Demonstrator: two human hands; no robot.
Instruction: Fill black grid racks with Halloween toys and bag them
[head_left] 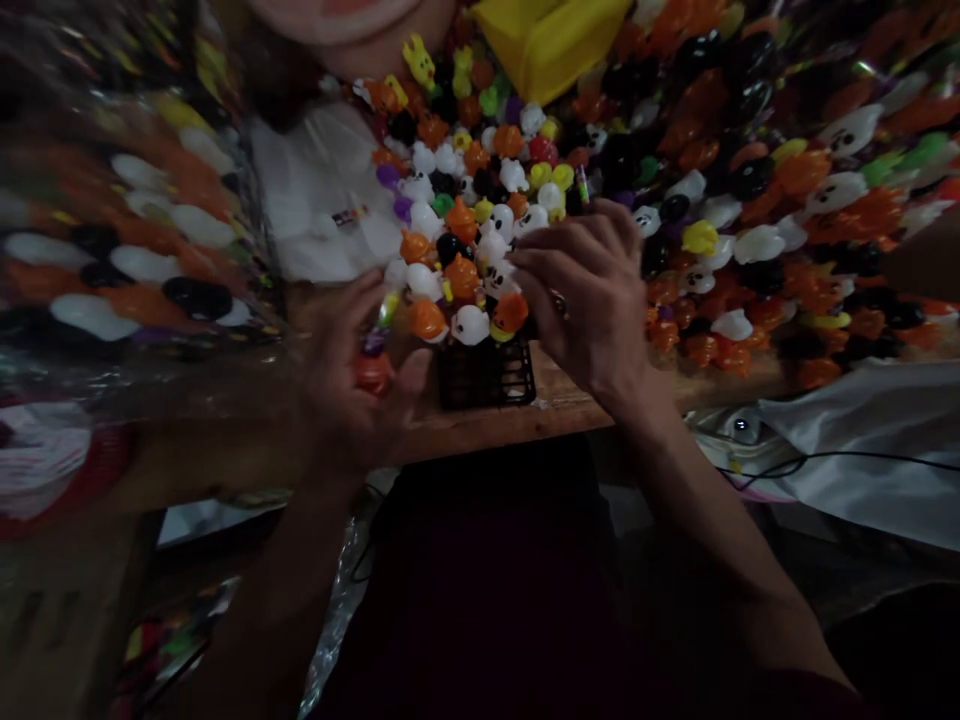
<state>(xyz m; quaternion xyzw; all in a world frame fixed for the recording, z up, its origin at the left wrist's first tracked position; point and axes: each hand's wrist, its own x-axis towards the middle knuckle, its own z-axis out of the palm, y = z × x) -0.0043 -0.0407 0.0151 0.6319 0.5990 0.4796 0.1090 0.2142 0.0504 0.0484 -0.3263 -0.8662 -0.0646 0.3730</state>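
In my left hand (341,375) rests a tube of coloured bits with an orange figure top (373,374), its fingers and thumb curved loosely around it. My right hand (589,295) bends over a cluster of small plastic figures, its fingertips against a white ghost-faced figure (497,280); what the fingers grip is hidden. The cluster stands in a black plastic rack (487,378) between my hands. At its front are an orange figure (427,320), a white round one (470,325) and an orange-and-yellow one (510,312). A thin tube with coloured bits (582,184) sticks up beyond my right knuckles.
Loose figures (757,240) heap the wooden table's (465,432) right side. Clear plastic bags of figures (142,230) stand left, beside a white bag (322,190). A yellow container (555,45) and pink basin (337,20) are behind. A red basket (112,470) sits left; a black cable (847,455) hangs right.
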